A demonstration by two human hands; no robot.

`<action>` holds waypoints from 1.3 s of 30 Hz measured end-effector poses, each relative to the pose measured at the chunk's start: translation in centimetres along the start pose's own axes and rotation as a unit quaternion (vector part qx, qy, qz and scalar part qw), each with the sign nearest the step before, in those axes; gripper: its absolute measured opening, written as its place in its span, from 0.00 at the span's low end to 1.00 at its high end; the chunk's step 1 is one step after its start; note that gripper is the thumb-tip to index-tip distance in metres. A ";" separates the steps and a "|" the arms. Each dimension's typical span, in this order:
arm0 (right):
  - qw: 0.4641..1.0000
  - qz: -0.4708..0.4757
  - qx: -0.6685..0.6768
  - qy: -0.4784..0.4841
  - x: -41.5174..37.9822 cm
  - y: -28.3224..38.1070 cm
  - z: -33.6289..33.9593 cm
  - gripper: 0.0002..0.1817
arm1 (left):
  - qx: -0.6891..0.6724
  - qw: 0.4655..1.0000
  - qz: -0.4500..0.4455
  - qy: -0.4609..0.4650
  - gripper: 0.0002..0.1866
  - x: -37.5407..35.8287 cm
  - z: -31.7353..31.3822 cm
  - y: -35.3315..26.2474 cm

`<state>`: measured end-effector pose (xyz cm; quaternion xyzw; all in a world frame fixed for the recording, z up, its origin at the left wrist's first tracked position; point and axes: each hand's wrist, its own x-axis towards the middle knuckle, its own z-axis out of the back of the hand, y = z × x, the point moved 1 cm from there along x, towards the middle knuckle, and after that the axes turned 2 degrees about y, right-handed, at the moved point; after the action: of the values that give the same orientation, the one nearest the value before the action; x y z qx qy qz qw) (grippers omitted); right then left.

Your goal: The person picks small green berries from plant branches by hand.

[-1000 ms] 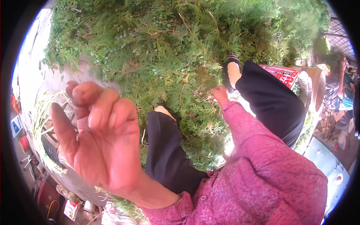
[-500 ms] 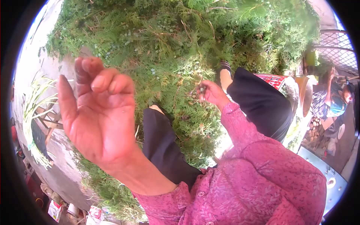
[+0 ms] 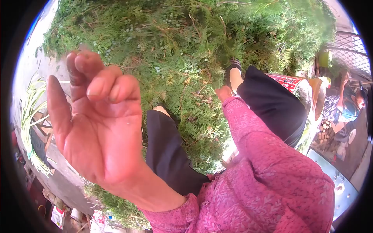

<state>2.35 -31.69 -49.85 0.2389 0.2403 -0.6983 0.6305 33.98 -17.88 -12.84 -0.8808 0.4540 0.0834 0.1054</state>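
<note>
My left hand is raised close to the camera with its palm showing. Its fingers are loosely bent and apart, and nothing lies in the palm. Below and beyond it spreads a large heap of cut evergreen branches, with scaly green sprays and small bluish-green cones. My right hand is lower, over the heap between my knees and close to my right foot. Its back and wrist face me; the fingers are hidden, so what they hold, if anything, does not show.
A bundle of long pale-green stalks lies on a small wooden stand at the left. To the right are a red patterned sack, a wire mesh panel and a pale blue metal surface. Another person is at the far right.
My right hand has turned and shifted slightly right; its fingertips, which showed a small pale-green bit, are now hidden. My left hand has moved slightly left, still loosely bent.
</note>
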 end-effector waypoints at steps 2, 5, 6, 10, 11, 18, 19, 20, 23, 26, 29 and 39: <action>0.998 -0.042 0.033 0.044 -1.1 1.5 -0.9 0.23 | 0.004 1.000 -0.011 -0.011 0.13 0.1 -0.2 0.3; 0.966 0.134 -0.198 0.099 -3.3 3.3 -2.9 0.19 | 0.011 1.000 -0.014 -0.018 0.13 0.4 -0.3 0.5; 0.992 0.050 -0.048 0.110 -4.5 3.2 -3.2 0.17 | 0.011 1.000 -0.013 -0.015 0.13 0.5 -0.3 0.6; 0.986 0.048 0.000 0.157 -7.7 1.1 -2.1 0.15 | 0.001 1.000 -0.007 -0.012 0.12 0.3 -0.2 0.5; 0.976 0.031 -0.023 0.215 -8.9 0.8 -1.5 0.14 | -0.005 1.000 -0.006 -0.011 0.12 0.3 -0.2 0.5; 0.865 0.277 -0.224 0.353 -17.0 -0.5 -2.2 0.10 | 0.000 1.000 -0.009 -0.012 0.12 0.0 -0.2 0.5; 0.827 0.353 -0.252 0.357 -17.3 -0.4 -2.2 0.09 | 0.000 1.000 -0.010 -0.013 0.12 -0.1 -0.2 0.5; 0.827 0.352 -0.251 0.359 -17.2 0.4 -0.8 0.09 | -0.001 1.000 -0.012 -0.015 0.12 -0.1 -0.2 0.6; 0.920 0.205 -0.145 0.300 -12.6 2.4 2.2 0.11 | 0.001 1.000 -0.015 -0.014 0.12 0.0 -0.2 0.6; 0.980 0.180 0.037 0.080 -3.6 0.0 1.8 0.15 | 0.009 1.000 -0.008 -0.008 0.12 0.3 -0.2 0.8; 0.980 0.159 0.108 -0.050 0.1 -0.5 4.6 0.13 | 0.014 1.000 -0.002 -0.007 0.13 0.5 -0.2 1.2; 0.972 0.167 -0.059 -0.151 7.9 -0.7 -0.6 0.06 | 0.082 0.996 0.022 -0.013 0.13 0.8 -0.1 1.6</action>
<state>0.99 -37.28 -55.37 0.1293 0.1398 -0.5955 0.7805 33.16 -19.47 -13.15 -0.8577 0.4774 0.0600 0.1815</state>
